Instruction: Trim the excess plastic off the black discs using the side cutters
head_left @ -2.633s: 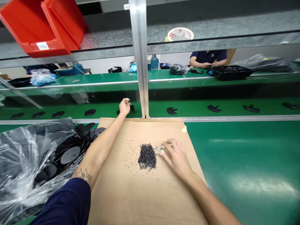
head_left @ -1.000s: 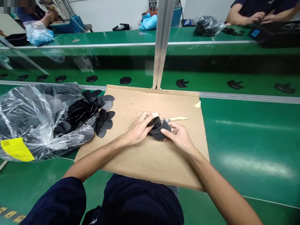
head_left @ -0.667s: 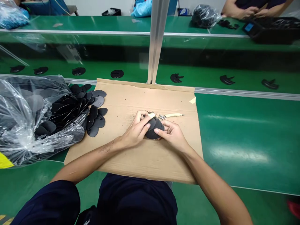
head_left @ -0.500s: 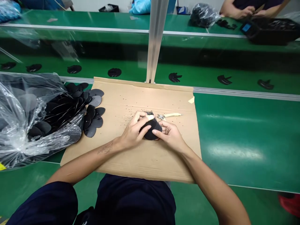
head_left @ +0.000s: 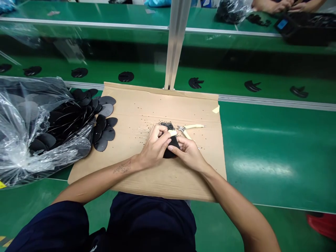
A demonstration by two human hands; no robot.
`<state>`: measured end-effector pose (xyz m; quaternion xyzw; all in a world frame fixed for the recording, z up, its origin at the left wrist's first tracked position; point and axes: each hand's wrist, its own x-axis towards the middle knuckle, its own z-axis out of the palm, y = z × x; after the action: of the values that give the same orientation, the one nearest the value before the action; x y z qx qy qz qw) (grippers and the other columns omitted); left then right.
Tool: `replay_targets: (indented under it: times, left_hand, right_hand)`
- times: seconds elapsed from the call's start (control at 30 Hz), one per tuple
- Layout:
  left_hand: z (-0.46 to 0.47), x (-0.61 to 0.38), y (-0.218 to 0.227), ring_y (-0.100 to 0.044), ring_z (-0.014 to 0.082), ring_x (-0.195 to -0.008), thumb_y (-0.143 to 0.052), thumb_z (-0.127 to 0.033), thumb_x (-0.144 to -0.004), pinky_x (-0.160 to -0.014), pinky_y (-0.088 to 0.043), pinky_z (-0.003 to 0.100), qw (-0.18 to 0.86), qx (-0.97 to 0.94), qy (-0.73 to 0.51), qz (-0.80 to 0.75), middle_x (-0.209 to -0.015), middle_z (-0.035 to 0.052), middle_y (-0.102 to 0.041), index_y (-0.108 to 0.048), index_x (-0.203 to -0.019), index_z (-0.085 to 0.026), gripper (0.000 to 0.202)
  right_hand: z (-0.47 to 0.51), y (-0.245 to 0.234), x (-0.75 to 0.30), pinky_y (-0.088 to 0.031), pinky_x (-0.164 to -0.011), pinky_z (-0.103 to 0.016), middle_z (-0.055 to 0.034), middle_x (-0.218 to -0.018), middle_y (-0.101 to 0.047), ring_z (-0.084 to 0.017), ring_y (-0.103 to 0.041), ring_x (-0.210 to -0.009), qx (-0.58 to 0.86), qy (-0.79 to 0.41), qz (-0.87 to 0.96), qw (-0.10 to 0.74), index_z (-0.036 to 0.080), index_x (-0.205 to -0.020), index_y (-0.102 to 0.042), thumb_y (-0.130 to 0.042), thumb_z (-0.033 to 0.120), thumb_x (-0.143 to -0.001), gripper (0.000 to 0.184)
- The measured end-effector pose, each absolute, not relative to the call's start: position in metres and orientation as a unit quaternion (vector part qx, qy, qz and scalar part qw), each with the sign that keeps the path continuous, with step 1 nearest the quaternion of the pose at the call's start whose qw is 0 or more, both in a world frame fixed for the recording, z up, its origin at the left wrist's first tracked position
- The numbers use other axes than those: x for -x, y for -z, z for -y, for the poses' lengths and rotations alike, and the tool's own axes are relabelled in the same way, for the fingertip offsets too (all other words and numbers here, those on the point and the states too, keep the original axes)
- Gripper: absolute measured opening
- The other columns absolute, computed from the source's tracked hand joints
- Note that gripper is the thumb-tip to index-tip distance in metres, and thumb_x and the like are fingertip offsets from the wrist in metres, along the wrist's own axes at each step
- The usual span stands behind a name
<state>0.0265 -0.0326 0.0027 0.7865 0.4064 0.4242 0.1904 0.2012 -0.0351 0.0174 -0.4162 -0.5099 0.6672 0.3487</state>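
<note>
A folded black disc sits between the two hands, a little beyond the middle of a cardboard sheet. The left hand curls over its near left side, with a cream wrap on one finger at the disc's top. The right hand presses in from the other side. Both grips are closed on the disc, pinching it between fingers and thumbs, and neither is spread.

Just beyond the hands lies a small heap of black granules, with stray grains scattered across the cardboard. Small cream-handled pliers lie just right of the wrapped finger, close to the right hand's fingers.

The sheet's far edge, with a scrap of tape near its corner, stands well beyond the hands. Bare cardboard stretches to the right edge, and past it the green table is open. To the left, loose black discs overlap near the sheet's edge and spill from a clear plastic bag. Beyond an aluminium post, black cut pieces lie on a green belt. A co-worker's hands are at the far table, beside a black tray.
</note>
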Motion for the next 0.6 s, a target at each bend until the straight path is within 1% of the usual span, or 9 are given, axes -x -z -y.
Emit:
replay_targets:
  times: [0.17,0.43,0.6]
  left_hand:
    - [0.0316,-0.0251,-0.0019,-0.051,0.02,-0.096,-0.039,-0.03,-0.107,-0.085,-0.048,0.035,0.19,-0.791,-0.422,-0.4,-0.104,0.0087,-0.052,-0.065,-0.124,-0.018,0.034]
    - [0.0352,-0.0276,-0.0013,-0.05,0.0197,-0.094,-0.036,-0.032,-0.108,-0.084,-0.048,0.035,0.176,-0.792,-0.413,-0.415,-0.106,0.0088,-0.05,-0.062,-0.127,-0.019,0.036]
    - [0.0361,-0.028,-0.0002,-0.051,0.0199,-0.095,-0.034,-0.032,-0.108,-0.084,-0.049,0.035,0.167,-0.795,-0.417,-0.407,-0.108,0.0094,-0.051,-0.06,-0.13,-0.018,0.037]
  right_hand:
    - [0.035,-0.0188,-0.202,-0.044,-0.059,-0.024,0.0044,-0.07,-0.055,-0.01,-0.05,-0.062,0.43,-0.656,0.512,0.351,0.02,-0.083,-0.063,-0.082,0.061,-0.074,0.046]
    - [0.0365,-0.0199,-0.2011,-0.036,-0.054,-0.025,0.0058,-0.066,-0.045,-0.01,-0.04,-0.059,0.436,-0.636,0.533,0.348,0.021,-0.077,-0.058,-0.078,0.066,-0.077,0.049]
    - [0.0368,-0.0205,-0.2027,-0.034,-0.054,-0.026,0.0042,-0.067,-0.045,-0.011,-0.038,-0.06,0.443,-0.585,0.579,0.355,0.021,-0.074,-0.056,-0.07,0.068,-0.084,0.049]
